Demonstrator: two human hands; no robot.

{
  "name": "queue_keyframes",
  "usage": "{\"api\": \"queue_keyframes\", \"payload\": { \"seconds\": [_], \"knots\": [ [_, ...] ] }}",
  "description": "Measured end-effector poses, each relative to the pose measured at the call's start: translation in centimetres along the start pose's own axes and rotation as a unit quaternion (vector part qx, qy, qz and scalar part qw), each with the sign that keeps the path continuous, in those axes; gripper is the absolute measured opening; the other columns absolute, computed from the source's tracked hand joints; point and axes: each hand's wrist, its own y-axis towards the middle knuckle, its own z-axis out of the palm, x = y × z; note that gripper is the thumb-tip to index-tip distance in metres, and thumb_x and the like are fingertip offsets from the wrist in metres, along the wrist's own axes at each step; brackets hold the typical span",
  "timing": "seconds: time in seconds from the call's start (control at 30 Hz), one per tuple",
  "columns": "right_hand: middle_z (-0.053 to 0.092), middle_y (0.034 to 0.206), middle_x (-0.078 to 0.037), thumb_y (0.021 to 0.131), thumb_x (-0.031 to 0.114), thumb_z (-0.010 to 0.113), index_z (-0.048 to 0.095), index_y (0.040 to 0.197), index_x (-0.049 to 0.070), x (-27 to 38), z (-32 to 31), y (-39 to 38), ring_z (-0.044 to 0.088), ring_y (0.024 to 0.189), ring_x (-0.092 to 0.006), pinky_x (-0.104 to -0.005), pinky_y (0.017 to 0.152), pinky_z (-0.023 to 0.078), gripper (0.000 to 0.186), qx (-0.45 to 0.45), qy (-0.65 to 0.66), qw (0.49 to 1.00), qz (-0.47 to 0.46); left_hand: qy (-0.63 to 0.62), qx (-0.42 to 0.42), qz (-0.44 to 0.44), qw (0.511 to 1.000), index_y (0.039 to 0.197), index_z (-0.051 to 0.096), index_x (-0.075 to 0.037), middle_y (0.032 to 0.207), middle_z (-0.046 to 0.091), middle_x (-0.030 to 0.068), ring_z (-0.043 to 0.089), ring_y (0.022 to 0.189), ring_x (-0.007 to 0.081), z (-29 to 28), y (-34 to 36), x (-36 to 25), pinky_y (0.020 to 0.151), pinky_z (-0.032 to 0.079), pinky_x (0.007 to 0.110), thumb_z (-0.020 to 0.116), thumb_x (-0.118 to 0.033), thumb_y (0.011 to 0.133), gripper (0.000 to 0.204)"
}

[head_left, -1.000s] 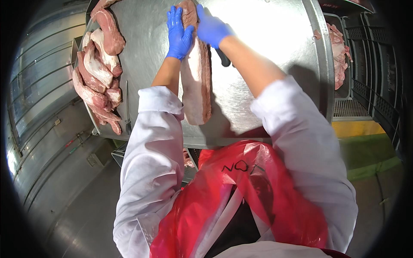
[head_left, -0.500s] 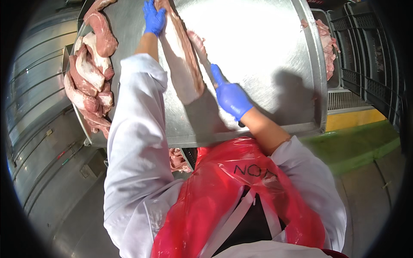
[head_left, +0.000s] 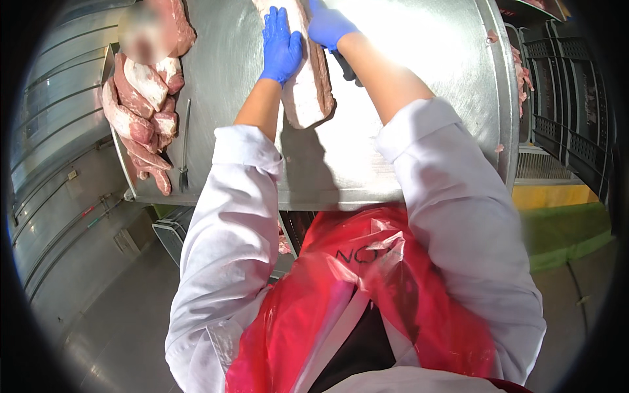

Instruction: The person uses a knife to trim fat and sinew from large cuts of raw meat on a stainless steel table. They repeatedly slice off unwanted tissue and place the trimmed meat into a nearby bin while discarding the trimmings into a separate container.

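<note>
A long slab of raw meat (head_left: 306,98), pale fat on top and red along its right side, lies lengthwise on the steel table (head_left: 223,78). My left hand (head_left: 280,49), in a blue glove, presses flat on the fat with fingers stretched out. At the far right side of the slab, my blue-gloved right hand (head_left: 329,25) is closed round a knife (head_left: 345,67); only its dark handle end shows below the palm. The blade is hidden, and the slab's far end runs out of view.
Several raw meat pieces (head_left: 137,111) are heaped along the table's left edge. Beside them lies a thin steel rod with a dark handle (head_left: 184,177). Black crates (head_left: 567,98) stand right of the table, with meat scraps (head_left: 521,75) in a container next to them.
My right hand has moved far up along the slab with the knife. My left hand now rests nearer on the meat. The thin rod at left, formerly behind my sleeve, shows.
</note>
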Motion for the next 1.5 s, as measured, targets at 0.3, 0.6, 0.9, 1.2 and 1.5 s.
{"api": "queue_keyframes", "payload": {
  "seconds": [0.3, 0.6, 0.9, 1.2, 1.5],
  "knots": [
    [0.066, 0.085, -0.023, 0.098, 0.015, 0.041, 0.003, 0.163, 0.016, -1.2, 2.2, -17.1, 0.064, 0.065, -0.0304, -0.0435, 0.063, 0.053, 0.076, 0.098, 0.08, 0.99, 0.063, 0.034, -0.063, -0.034, 0.997, 0.157, 0.028, 0.0, 0.161, 0.025, 0.0308, 0.021, 0.151, 0.0469, 2.2, -0.1, 0.1, 0.122, 0.017, 0.057, 0.05, -0.039, 0.098, 0.074],
    [0.066, 0.084, -0.032, 0.098, 0.013, 0.05, 0.007, 0.162, 0.011, -4.6, 10.0, -37.1, 0.065, 0.073, -0.0489, -0.0551, 0.07, 0.05, 0.077, 0.087, 0.099, 0.991, -0.015, 0.201, -0.275, 0.07, 0.938, 0.122, 0.056, 0.003, 0.105, 0.063, 0.0211, 0.06, 0.096, 0.0361, 2.2, 0.6, -0.9, 0.087, 0.047, 0.048, 0.046, -0.016, 0.102, 0.029],
    [0.067, 0.078, -0.017, 0.092, 0.001, 0.051, 0.011, 0.165, 0.027, -11.4, -3.3, -48.6, 0.062, 0.06, -0.0254, -0.0384, 0.062, 0.053, 0.087, -0.003, 0.085, 0.986, 0.145, -0.167, 0.139, -0.33, 0.919, 0.14, 0.045, 0.008, 0.126, 0.063, 0.0234, 0.066, 0.114, 0.0377, -4.2, 0.1, -1.7, 0.095, 0.055, 0.046, 0.075, -0.027, 0.077, 0.078],
    [0.06, 0.091, -0.008, 0.089, -0.002, 0.045, 0.011, 0.165, 0.03, -15.7, -8.8, -46.4, 0.052, 0.061, -0.0102, -0.0278, 0.049, 0.048, 0.09, -0.071, 0.223, 0.943, 0.237, -0.169, 0.144, -0.372, 0.901, 0.118, 0.067, 0.002, 0.114, 0.07, 0.0229, 0.068, 0.102, 0.038, -7.8, -10.4, 11.1, 0.089, 0.054, 0.046, 0.065, -0.033, 0.089, 0.045],
    [0.057, 0.068, -0.003, 0.103, 0.019, 0.053, 0.013, 0.164, 0.032, -12.6, -11.4, -30.9, 0.051, 0.053, -0.0094, -0.0266, 0.048, 0.046, 0.074, 0.018, 0.137, 0.989, 0.056, -0.007, -0.086, -0.277, 0.957, 0.088, 0.067, -0.002, 0.088, 0.07, 0.0229, 0.067, 0.083, 0.0421, -9.9, -7.6, -1.2, 0.08, 0.055, 0.045, 0.074, -0.036, 0.084, 0.036]
  ]
}}
